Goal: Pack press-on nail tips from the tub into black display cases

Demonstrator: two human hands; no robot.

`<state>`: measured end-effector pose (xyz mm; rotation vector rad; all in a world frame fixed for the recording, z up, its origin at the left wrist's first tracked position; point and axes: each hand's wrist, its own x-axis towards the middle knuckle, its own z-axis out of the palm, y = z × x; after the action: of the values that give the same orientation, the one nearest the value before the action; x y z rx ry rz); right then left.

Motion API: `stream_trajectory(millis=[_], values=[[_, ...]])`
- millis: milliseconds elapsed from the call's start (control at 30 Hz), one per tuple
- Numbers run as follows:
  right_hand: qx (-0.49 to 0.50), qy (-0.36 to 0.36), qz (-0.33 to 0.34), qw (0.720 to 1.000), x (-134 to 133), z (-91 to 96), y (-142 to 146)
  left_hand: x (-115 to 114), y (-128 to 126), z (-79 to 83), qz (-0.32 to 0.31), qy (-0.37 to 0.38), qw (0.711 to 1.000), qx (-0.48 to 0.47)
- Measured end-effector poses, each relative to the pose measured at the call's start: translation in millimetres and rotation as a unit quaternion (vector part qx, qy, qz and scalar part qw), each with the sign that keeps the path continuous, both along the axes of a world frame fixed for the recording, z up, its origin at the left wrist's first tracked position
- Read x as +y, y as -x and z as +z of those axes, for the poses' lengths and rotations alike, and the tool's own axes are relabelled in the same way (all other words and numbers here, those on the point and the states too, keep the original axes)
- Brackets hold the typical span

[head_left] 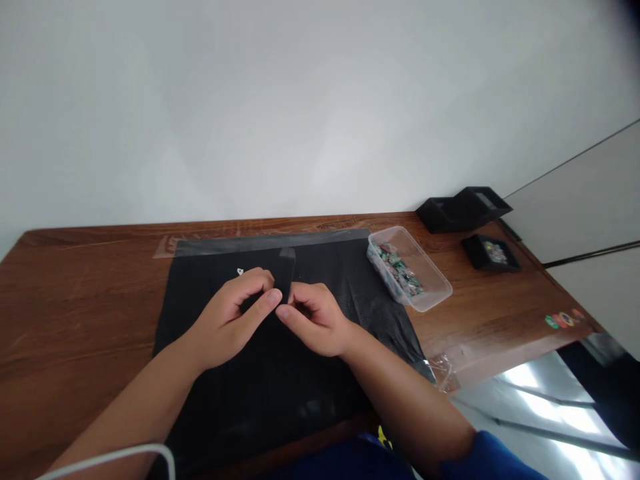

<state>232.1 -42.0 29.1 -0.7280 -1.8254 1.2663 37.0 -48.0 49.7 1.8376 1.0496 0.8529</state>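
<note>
Over the black sheet (pixel 280 373), both hands meet around a dark, flat, straight-edged piece (pixel 284 275) that stands up between them. My left hand (pixel 240 313) pinches its lower left side between thumb and curled fingers. On the other side, my right hand (pixel 317 317) has its thumb and bent fingers closed at the lower right edge. The thumb tips almost touch. Fingers cover the lower part of the piece, and its kind is hard to make out against the black. A tiny white bit (pixel 240 271) lies on the sheet just beyond my left hand.
Right of the sheet, a clear plastic tub (pixel 433 283) holds many small green and reddish pieces. Black boxes (pixel 463 210) stand by the wall, with a smaller black box (pixel 491 253) in front holding small bits. Coloured rings (pixel 565 320) lie near the wooden table's (pixel 80 313) right edge.
</note>
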Motion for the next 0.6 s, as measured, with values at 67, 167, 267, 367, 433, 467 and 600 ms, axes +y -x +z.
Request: stream_trajectory(millis=[67,167,267,367,433,467,600], values=[[0.011,-0.005,0.009,1.0,-0.7,-1.0,0.3,-0.9,-0.6,0.1,-0.009,0.018,1.0,-0.009],[0.033,0.018,0.017,0.999,-2.1,-2.6,0.7,-2.6,-2.1,2.1,-0.024,0.03,0.999,-0.02],[0.048,0.049,0.024,0.997,-3.5,-3.2,1.6,-4.2,-3.5,4.9,-0.021,0.035,0.999,-0.029],[0.068,0.071,0.026,0.995,-4.6,-2.1,3.2,-5.3,-3.9,7.2,-0.019,0.043,0.998,-0.038],[0.08,0.078,0.028,0.993,-5.2,-0.8,4.4,-5.8,-4.0,8.3,-0.017,0.046,0.998,-0.047],[0.086,0.08,0.03,0.993,-5.5,0.0,5.0,-6.1,-4.0,8.9,-0.018,0.046,0.997,-0.056],[0.105,0.092,0.034,0.99,-6.6,2.2,6.4,-7.3,-4.7,11.1,-0.025,0.046,0.995,-0.085]])
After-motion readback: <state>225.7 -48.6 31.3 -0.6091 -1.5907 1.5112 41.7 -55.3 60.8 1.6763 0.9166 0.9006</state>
